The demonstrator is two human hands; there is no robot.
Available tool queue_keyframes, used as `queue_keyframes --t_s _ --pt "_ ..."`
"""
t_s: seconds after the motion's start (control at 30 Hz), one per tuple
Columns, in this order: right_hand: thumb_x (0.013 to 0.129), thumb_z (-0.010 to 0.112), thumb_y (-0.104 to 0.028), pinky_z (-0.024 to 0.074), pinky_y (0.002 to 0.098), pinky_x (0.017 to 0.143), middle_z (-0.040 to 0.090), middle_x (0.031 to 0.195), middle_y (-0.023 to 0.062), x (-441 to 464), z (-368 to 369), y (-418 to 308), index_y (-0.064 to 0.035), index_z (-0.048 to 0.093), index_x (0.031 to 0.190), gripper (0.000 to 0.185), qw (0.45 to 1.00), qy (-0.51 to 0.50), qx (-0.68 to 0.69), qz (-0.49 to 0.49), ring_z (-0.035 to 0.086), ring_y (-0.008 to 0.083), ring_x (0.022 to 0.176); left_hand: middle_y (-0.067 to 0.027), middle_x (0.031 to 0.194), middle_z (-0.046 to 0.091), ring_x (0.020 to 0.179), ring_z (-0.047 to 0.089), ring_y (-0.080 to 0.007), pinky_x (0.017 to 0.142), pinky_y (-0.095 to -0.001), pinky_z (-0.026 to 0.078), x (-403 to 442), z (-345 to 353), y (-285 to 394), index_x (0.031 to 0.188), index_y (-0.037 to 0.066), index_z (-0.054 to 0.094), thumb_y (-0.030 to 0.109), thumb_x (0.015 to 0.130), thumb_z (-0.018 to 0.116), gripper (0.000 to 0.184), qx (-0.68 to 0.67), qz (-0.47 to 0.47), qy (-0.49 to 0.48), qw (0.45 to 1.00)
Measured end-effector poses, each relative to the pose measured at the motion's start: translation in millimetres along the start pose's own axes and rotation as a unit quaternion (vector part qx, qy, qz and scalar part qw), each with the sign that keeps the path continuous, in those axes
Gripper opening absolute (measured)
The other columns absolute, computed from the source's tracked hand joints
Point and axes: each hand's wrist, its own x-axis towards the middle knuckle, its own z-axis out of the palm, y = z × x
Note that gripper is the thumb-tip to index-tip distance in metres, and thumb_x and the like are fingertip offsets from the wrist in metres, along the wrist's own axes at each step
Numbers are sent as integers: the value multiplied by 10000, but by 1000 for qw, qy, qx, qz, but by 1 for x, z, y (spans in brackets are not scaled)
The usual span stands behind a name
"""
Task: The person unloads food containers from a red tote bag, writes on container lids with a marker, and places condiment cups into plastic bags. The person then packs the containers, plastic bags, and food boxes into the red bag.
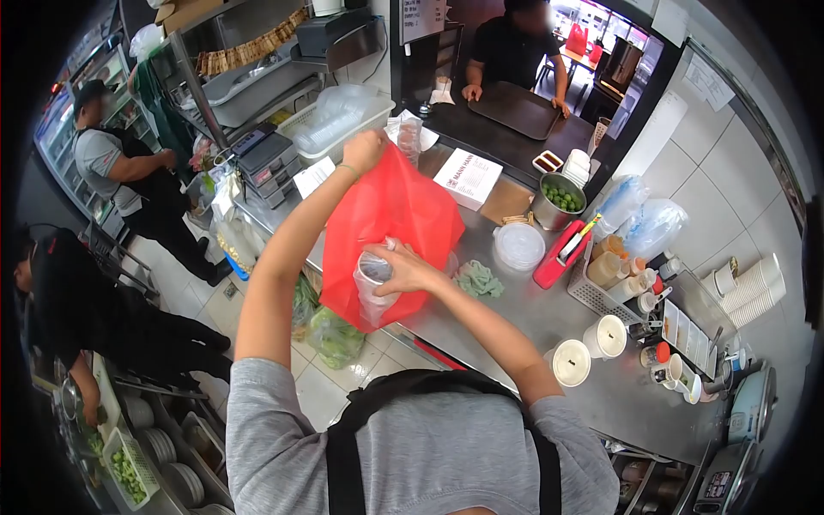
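My left hand (365, 152) is closed on the upper edge of a red plastic carrier bag (412, 202), holding it up over the counter's edge. My right hand (405, 270) grips a round container wrapped in clear plastic (374, 273), thumb and fingers around its rim. This container is in front of the red bag; whether part of it is inside the bag, I cannot tell. A white printed box (468, 178) lies just beyond the bag. A crumpled green cloth (478, 280) is to the right of my right hand.
On the steel counter (524, 313) stand a lidded tub (518, 247), a pot of green limes (560, 202), two white cups (570, 363) and a sauce-bottle basket (605, 279). A person holds a dark tray (515, 112) at the hatch. Two co-workers are at left.
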Motion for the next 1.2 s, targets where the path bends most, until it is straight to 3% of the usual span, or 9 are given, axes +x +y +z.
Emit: queue_keyframes --t_s 0.07,0.2,0.27,0.37,0.43,0.53,0.7,0.77,1.2 --pt "524 734 -347 325 502 959 294 1299 280 5 -1 7 -213 352 1321 894 999 20 0 42 348 449 1149 -91 763 623 676 615 -283 593 -420 475 4 -6 3 888 87 581 132 783 482 151 13 -31 361 932" --pt "525 752 -341 321 560 927 308 1283 265 -7 -35 7 -204 351 1315 897 985 57 -79 144 342 453 1146 -138 523 543 486 563 -294 514 -400 464 -49 -5 38 633 26 585 142 689 590 128 -87 200 -98 971" --pt "470 808 -337 369 592 845 325 1241 253 -9 -47 17 -225 369 1290 937 961 110 -167 189 372 468 1090 -151 604 603 595 606 -258 542 -354 462 -86 -8 56 709 -24 630 458 616 717 498 -88 258 -557 785" --pt "461 822 -286 391 585 808 340 1198 247 -8 -56 29 -184 399 1255 906 934 218 -221 176 374 457 1069 -209 801 627 765 615 -288 739 -412 454 -168 6 78 791 -20 629 566 590 701 624 -53 264 -547 792" --pt "470 818 -261 407 574 793 339 1186 245 -7 -63 22 -159 386 1236 885 935 229 -218 162 370 442 1060 -210 804 620 808 612 -278 793 -462 425 -216 70 65 808 -5 620 460 686 653 483 160 285 93 941" --pt "487 787 -299 409 533 835 359 1178 260 7 -58 16 -181 286 1292 956 967 169 -126 143 395 475 1027 -201 822 613 858 603 -281 785 -472 417 -215 119 49 865 -5 596 324 729 599 356 -78 -5 -197 977" --pt "497 795 -329 416 571 807 324 1196 270 41 0 28 -167 281 1264 937 978 187 -52 73 380 483 1041 -141 827 609 859 598 -278 740 -410 431 -201 68 39 859 22 576 223 782 533 219 12 84 -349 933" --pt "504 801 -337 417 597 794 284 1232 269 41 14 30 -163 265 1263 946 975 198 -47 86 367 488 1056 -127 783 632 738 625 -273 682 -423 444 -204 63 26 884 63 604 227 811 513 201 -33 226 -204 952" --pt "727 592 -118 530 477 610 318 1206 154 63 70 69 -248 409 1213 535 946 128 -263 138 431 438 989 -126 852 639 849 615 -294 700 -421 484 -168 6 29 978 97 604 268 871 474 240 -25 217 -425 879"
